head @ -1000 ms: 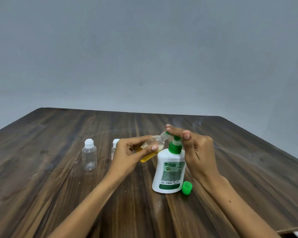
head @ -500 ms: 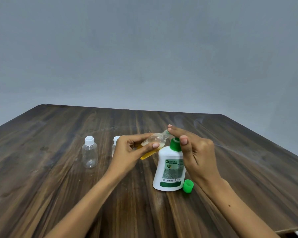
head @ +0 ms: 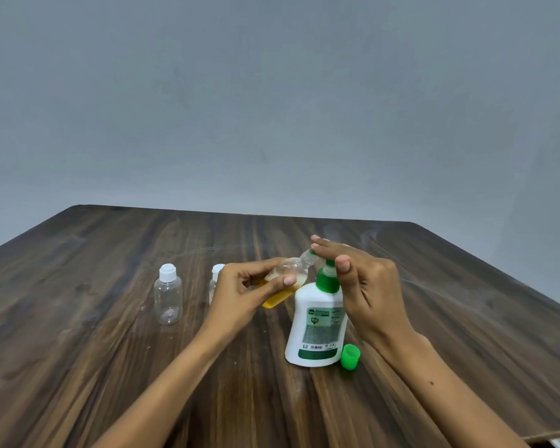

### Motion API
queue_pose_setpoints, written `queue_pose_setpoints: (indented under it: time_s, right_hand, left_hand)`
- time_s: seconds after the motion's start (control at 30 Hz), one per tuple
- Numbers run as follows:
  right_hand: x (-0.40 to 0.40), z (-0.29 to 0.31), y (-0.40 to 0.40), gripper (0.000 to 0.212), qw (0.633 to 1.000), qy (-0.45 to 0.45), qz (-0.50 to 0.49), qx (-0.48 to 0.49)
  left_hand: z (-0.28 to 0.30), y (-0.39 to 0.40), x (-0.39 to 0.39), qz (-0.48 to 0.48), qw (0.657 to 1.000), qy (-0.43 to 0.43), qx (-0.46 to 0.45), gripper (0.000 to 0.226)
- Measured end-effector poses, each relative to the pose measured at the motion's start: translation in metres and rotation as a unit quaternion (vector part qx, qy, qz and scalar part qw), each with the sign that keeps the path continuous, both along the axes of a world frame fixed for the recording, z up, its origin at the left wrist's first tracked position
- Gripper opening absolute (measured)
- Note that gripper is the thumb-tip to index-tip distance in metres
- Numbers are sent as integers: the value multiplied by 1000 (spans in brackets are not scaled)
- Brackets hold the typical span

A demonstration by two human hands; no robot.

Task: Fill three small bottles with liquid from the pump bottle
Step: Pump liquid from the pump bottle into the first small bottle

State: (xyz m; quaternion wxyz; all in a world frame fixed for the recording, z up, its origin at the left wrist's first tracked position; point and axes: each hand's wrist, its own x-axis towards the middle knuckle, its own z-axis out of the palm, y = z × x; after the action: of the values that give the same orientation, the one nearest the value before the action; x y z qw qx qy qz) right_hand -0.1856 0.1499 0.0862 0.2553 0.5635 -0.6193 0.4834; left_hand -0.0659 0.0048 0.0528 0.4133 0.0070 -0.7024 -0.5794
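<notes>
My left hand grips the tilted small bottle at the pump bottle spout, mid-bench; right hand fingers press the pump. Light, slick plastic: I'd hold its middle.

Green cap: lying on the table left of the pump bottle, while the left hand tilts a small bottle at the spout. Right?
Not quite. The green cap sits on the table to the right of the pump bottle, by its base, as the head view shows. The rest holds: the left hand tilts a small bottle at the spout.
</notes>
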Motion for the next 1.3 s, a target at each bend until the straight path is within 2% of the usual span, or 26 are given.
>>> queue_pose_setpoints:
  time_s: [0.17,0.4,0.6,1.07,1.3]
  right_hand:
    - [1,-10,0,69,1000,-22,11,-12]
    - [1,1,1,74,1000,14,-10,5]
    - [3,-9,-3,73,1000,-8,-13,-11]
    - [1,4,5,75,998,50,-24,40]
    - [4,-2,5,74,999,2,-10,35]
  left_hand:
    - [-2,-2,-2,-8,1000,-1,2,28]
    - [-1,0,-3,-6,1000,4,5,27]
    - [-1,0,-1,-12,1000,5,-7,25]
    - [-4,-3,-5,-3,1000,1,5,29]
    - [-4,-4,-4,3,1000,-8,-8,29]
